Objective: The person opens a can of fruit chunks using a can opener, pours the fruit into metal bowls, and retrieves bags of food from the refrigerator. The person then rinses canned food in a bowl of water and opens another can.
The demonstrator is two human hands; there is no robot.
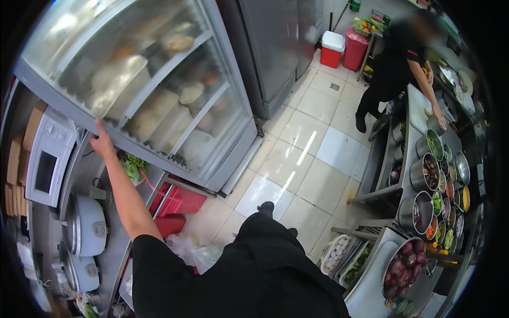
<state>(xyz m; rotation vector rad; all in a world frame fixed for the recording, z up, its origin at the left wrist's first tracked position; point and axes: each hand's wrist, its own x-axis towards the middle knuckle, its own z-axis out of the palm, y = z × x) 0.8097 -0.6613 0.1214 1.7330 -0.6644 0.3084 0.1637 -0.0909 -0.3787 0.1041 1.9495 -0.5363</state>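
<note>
My left arm reaches forward to a tall refrigerator with a fogged glass door (175, 100). At the near edge of its grey frame, my left hand (102, 143) grips the door, the thumb lying on the frame and the other fingers mostly hidden. Whether the door stands ajar cannot be made out. Behind the glass, shelves carry plastic tubs (124, 87) and bagged food, blurred by condensation. Leafy greens (131, 168) lie on the counter just below my hand. My right hand is outside the view.
Left: a white microwave (50, 153) and rice cookers (87, 225). Red plastic containers (183, 204) and plastic bags (199, 252) lie low beside me. Right: a prep counter with metal ingredient pots (416, 212), a bowl of red onions (405, 267) and eggs (335, 254). A co-worker (395, 58) stands farther back.
</note>
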